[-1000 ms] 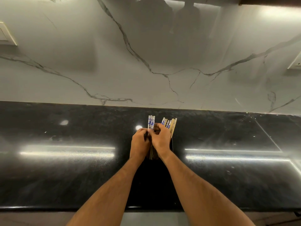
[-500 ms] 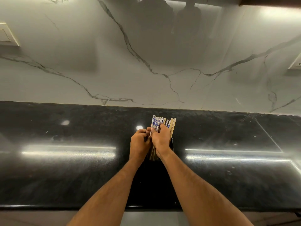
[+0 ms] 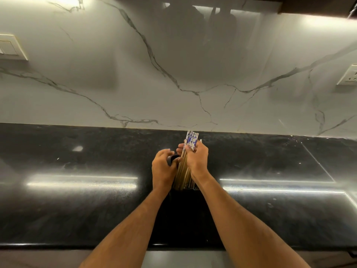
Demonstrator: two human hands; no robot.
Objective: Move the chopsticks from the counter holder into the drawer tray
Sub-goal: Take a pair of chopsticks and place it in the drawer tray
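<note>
A bundle of several wooden chopsticks [image 3: 190, 140] with blue-and-white patterned tops stands nearly upright over the middle of the black counter. My right hand [image 3: 197, 158] grips the bundle just below the patterned tops. The lower ends reach down between my wrists to a dark holder [image 3: 190, 187], which is mostly hidden. My left hand [image 3: 162, 167] is just left of the bundle with curled fingers around a small dark rim or object that I cannot identify. No drawer or tray is in view.
The glossy black counter [image 3: 77, 200] runs the full width, with its front edge at the bottom. A white marble backsplash [image 3: 173, 74] rises behind it. A switch plate [image 3: 10, 47] sits far left and a socket [image 3: 348, 75] far right.
The chopsticks, split into two clusters a second ago, are gathered into one bundle in my right hand and raised a little. My left hand has come off the chopsticks and shifted left.
</note>
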